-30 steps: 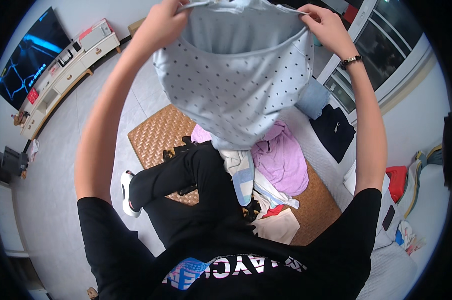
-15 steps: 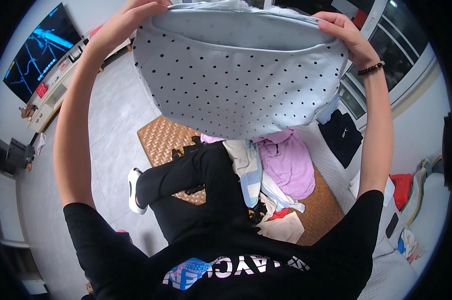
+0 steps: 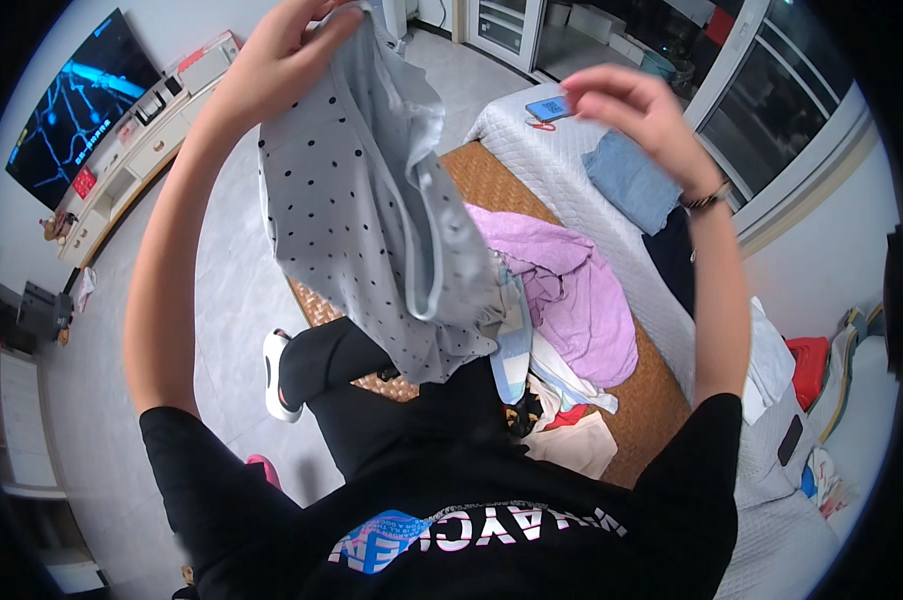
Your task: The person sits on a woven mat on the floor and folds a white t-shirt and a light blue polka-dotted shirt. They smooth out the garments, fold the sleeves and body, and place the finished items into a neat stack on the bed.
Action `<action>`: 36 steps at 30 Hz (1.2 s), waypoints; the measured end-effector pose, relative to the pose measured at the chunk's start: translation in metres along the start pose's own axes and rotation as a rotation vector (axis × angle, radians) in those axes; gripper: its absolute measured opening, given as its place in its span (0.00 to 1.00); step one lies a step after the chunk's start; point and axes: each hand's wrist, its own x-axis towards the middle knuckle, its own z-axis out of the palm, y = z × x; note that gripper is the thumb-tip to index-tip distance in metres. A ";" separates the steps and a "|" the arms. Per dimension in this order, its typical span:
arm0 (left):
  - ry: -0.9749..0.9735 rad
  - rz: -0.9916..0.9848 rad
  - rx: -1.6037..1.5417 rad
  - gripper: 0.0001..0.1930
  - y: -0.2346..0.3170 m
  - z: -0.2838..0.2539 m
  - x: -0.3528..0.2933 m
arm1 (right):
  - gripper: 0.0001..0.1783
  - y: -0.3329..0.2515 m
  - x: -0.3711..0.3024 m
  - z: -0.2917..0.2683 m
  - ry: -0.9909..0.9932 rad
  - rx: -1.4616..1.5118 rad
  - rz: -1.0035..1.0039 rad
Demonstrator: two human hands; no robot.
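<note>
At the upper left my left hand (image 3: pixel 297 62) pinches the top edge of a pale grey-blue garment with dark polka dots (image 3: pixel 317 190). The cloth hangs from that hand in loose folds, down over my black-trousered leg; its exact kind is hard to tell. My right hand (image 3: pixel 642 118) is up at the right, away from the garment, its fingers loosely bent and slightly blurred, with nothing in them. Behind its fingertips lies a phone with a lit screen (image 3: pixel 549 108). Below the garment, a lilac cloth (image 3: pixel 582 300) lies in a heap with striped and beige clothes (image 3: pixel 572 447).
A quilted grey sofa (image 3: pixel 542 170) runs along the right, bearing folded blue denim (image 3: pixel 634 180), a black garment (image 3: pixel 672 260) and a dark phone (image 3: pixel 790 438). The clothes heap rests on a woven brown mat (image 3: pixel 647 440). A television (image 3: pixel 82 105) stands over a white cabinet (image 3: pixel 122 180).
My right hand has let go of the garment's edge. The cloth, earlier stretched wide between both hands, now dangles from my left hand and has swung down and left.
</note>
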 end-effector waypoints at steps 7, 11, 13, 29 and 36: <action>-0.009 0.008 -0.007 0.12 -0.028 -0.008 -0.007 | 0.17 -0.005 -0.019 0.143 0.174 -0.096 -0.056; 0.005 -0.052 -0.034 0.14 -0.032 -0.020 -0.008 | 0.19 0.018 0.004 0.165 0.267 0.135 0.002; 0.006 -0.008 -0.007 0.14 -0.039 -0.030 -0.014 | 0.21 0.009 0.003 0.173 0.302 0.054 -0.119; 0.114 -0.045 -0.169 0.11 -0.006 -0.025 -0.004 | 0.10 0.021 0.004 0.167 0.708 -0.004 0.108; 0.190 0.059 0.102 0.10 -0.039 -0.034 0.004 | 0.14 -0.003 0.018 -0.005 0.208 0.475 -0.064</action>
